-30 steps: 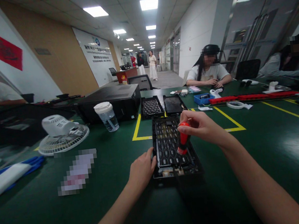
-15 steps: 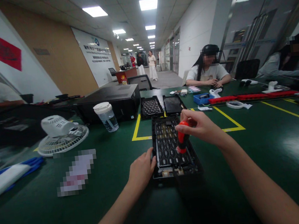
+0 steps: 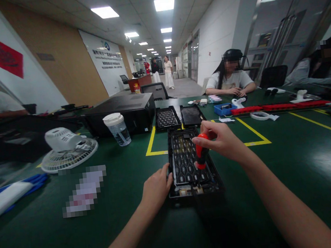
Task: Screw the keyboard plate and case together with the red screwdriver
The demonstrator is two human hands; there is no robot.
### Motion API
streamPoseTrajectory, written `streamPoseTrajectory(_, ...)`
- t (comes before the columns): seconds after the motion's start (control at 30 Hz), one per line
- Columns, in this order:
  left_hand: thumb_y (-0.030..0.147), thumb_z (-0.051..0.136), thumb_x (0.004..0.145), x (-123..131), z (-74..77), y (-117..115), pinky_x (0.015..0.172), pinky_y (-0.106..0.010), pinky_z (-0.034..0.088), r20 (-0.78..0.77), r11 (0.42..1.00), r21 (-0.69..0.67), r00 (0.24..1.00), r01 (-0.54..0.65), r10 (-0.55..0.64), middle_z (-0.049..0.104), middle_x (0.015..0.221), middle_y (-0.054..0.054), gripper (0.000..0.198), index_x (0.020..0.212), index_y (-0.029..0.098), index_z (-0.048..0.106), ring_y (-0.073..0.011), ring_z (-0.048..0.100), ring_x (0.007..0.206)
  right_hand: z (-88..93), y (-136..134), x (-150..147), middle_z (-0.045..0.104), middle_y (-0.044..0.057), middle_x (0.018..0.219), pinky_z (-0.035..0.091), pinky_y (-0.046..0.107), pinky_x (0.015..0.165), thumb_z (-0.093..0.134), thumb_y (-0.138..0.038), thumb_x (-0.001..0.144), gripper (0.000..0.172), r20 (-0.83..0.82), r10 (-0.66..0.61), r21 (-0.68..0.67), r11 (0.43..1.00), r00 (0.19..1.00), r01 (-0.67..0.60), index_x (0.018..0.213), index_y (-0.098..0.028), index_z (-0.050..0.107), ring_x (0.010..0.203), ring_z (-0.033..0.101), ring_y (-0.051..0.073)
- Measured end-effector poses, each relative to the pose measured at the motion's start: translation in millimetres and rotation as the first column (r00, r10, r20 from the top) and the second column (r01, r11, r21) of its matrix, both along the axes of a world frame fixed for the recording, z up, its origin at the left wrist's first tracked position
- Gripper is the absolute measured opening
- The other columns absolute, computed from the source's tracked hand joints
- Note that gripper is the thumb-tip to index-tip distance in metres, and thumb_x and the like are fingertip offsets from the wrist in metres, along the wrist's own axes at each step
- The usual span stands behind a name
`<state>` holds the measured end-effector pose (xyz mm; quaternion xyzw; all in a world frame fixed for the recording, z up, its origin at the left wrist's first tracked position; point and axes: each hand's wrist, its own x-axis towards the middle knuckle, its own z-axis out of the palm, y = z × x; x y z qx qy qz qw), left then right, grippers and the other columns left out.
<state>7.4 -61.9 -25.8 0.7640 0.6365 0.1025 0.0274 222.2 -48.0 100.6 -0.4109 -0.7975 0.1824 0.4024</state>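
A black open case (image 3: 187, 173) lies in front of me on the green table, with rows of dark oval-patterned cells inside and small brass-coloured parts near its close end. My right hand (image 3: 219, 137) grips the top of a screwdriver (image 3: 200, 152) with a red and black handle between thumb and fingers. The screwdriver stands nearly upright over the case, its shaft pointing down toward the near end; exactly where the tip touches is too dark to tell. Against the case's left wall, my left hand (image 3: 157, 184) holds the edge with its fingers together.
Two more black trays (image 3: 167, 117) lie beyond the case, beside a large black box (image 3: 122, 109). To the left are a clear cup with white lid (image 3: 117, 129), a white fan (image 3: 68, 149) and blue-and-white gloves (image 3: 15, 195). A blue bin (image 3: 223, 109) sits at right, near a seated person.
The screwdriver handle has tilted very slightly, and the right fingers have shifted a little on it. My left hand and the case stay where they were.
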Motion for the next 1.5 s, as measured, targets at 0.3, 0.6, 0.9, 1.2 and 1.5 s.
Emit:
streamPoseTrajectory(0.3, 0.038, 0.031, 0.089, 1, 2.8, -1, 0.067, -0.027, 0.046, 0.005, 1.000, -0.009, 1.000, 0.000, 0.000, 0.063, 0.101, -0.005, 0.039, 0.125, 0.026, 0.038, -0.0169, 0.062, 0.082, 2.4, -5, -5, 0.040, -0.005, 0.050, 0.025, 0.021, 0.045, 0.056, -0.051, 0.075, 0.042, 0.081, -0.135, 0.113, 0.986, 0.988, 0.125, 0.059, -0.019, 0.034, 0.046, 0.034, 0.007)
streamPoseTrajectory(0.6, 0.038, 0.031, 0.089, 0, 0.2, -1, 0.067, -0.026, 0.045, 0.015, 1.000, 0.002, 1.000, 0.011, -0.011, 0.063, 0.101, -0.004, 0.039, 0.125, 0.026, 0.038, -0.0165, 0.062, 0.081, 0.8, -7, -9, 0.038, -0.004, 0.048, 0.023, 0.023, 0.046, 0.052, -0.054, 0.076, 0.044, 0.119, -0.238, 0.210, 0.955, 0.964, 0.210, 0.058, -0.019, 0.033, 0.045, 0.034, 0.008)
streamPoseTrajectory(0.9, 0.038, 0.031, 0.089, 0, 2.3, -1, 0.068, -0.027, 0.046, 0.007, 1.000, -0.004, 1.000, 0.004, -0.004, 0.063, 0.102, -0.005, 0.040, 0.126, 0.026, 0.038, -0.0171, 0.062, 0.082, 1.0, -9, -13, 0.038, -0.003, 0.048, 0.021, 0.024, 0.047, 0.050, -0.055, 0.077, 0.045, 0.144, -0.354, 0.274, 0.912, 0.924, 0.307, 0.056, -0.019, 0.032, 0.045, 0.034, 0.009)
streamPoseTrajectory(1.2, 0.038, 0.031, 0.089, -1, 0.9, -1, 0.068, -0.027, 0.046, 0.003, 1.000, -0.001, 1.000, 0.006, -0.006, 0.063, 0.102, -0.005, 0.040, 0.126, 0.026, 0.038, -0.0169, 0.062, 0.084, 0.3, -11, -15, 0.037, -0.003, 0.047, 0.021, 0.024, 0.047, 0.052, -0.053, 0.076, 0.045, 0.136, -0.414, 0.317, 0.879, 0.900, 0.356, 0.055, -0.019, 0.031, 0.044, 0.033, 0.009)
streamPoseTrajectory(1.5, 0.037, 0.032, 0.089, -1, 2.9, -2, 0.069, -0.026, 0.046, -0.003, 1.000, -0.006, 1.000, 0.000, 0.000, 0.063, 0.103, -0.005, 0.039, 0.126, 0.026, 0.038, -0.0169, 0.062, 0.084, -2.8, -9, -18, 0.044, -0.002, 0.050, 0.025, 0.024, 0.048, 0.053, -0.046, 0.077, 0.038, 0.087, -0.393, 0.307, 0.885, 0.915, 0.351, 0.057, -0.019, 0.038, 0.045, 0.038, 0.009)
